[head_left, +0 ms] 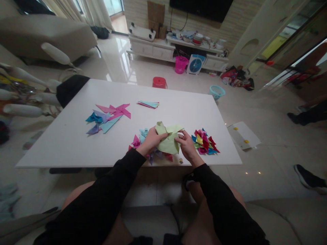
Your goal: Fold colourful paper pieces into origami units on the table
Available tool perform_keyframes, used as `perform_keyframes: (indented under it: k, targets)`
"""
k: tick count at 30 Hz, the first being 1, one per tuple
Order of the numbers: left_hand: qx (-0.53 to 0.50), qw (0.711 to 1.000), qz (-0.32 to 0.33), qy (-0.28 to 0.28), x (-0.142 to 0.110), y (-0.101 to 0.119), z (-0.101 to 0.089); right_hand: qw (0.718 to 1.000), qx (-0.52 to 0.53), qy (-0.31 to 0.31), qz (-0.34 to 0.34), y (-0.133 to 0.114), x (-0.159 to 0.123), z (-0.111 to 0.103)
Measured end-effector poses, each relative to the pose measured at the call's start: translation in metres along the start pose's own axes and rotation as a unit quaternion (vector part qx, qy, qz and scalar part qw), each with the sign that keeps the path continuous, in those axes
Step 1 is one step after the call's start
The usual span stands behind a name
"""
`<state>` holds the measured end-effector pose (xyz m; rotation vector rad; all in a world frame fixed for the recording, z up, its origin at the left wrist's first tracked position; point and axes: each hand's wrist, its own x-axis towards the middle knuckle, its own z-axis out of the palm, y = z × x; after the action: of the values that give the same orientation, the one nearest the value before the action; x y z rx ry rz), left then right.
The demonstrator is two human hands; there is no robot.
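A pale green folded paper (168, 144), partly shaped with points and flaps, is held up over the table's near edge. My left hand (152, 139) pinches its left side, thumb on top. On the right edge, my right hand (186, 144) grips the same paper between thumb and fingers. Beneath and behind my left hand lies a pile of pink, blue and purple folded papers (136, 141), partly hidden. Just right of my right hand sits a heap of small folded papers (203, 141) in red, blue, yellow and green.
On the white table (76, 146), larger pink, blue and purple folded pieces (112, 115) lie at the left. A fanned stack of folded strips (148, 104) lies farther back. Beyond the table stand a red stool (159, 82) and a blue basket (217, 92).
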<state>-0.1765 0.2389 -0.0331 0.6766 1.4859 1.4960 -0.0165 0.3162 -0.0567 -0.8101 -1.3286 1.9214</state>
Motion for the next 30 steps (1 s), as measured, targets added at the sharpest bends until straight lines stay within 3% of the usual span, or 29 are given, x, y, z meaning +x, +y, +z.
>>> perform_keyframes:
  k: [8,11,13,15,18,20,22,30]
  targets:
    - [0.016,1.0,0.012,-0.003,0.001,-0.005,0.001,0.998,-0.059,-0.029,-0.005,0.001,0.001,0.004]
    - [0.028,0.999,0.017,0.013,0.002,-0.006,0.0,0.985,-0.157,0.03,-0.061,0.002,-0.002,0.005]
    - [0.039,0.999,0.021,0.031,0.002,-0.006,0.0,0.951,-0.261,0.098,-0.133,0.001,-0.006,0.006]
    - [0.04,0.998,0.021,0.043,0.002,-0.006,0.0,0.899,-0.36,0.127,-0.213,-0.001,-0.01,0.007]
    - [0.019,0.999,0.014,0.041,0.0,-0.005,0.002,0.829,-0.466,0.09,-0.295,-0.003,-0.015,0.01]
    - [0.008,0.999,0.012,0.035,-0.002,-0.004,0.004,0.806,-0.498,0.071,-0.312,-0.003,-0.017,0.012]
    - [0.008,0.999,0.013,0.031,-0.003,-0.004,0.005,0.805,-0.501,0.068,-0.309,-0.003,-0.017,0.013]
    - [0.004,0.999,0.008,0.035,-0.001,-0.011,0.005,0.847,-0.442,0.075,-0.286,-0.004,-0.017,0.016]
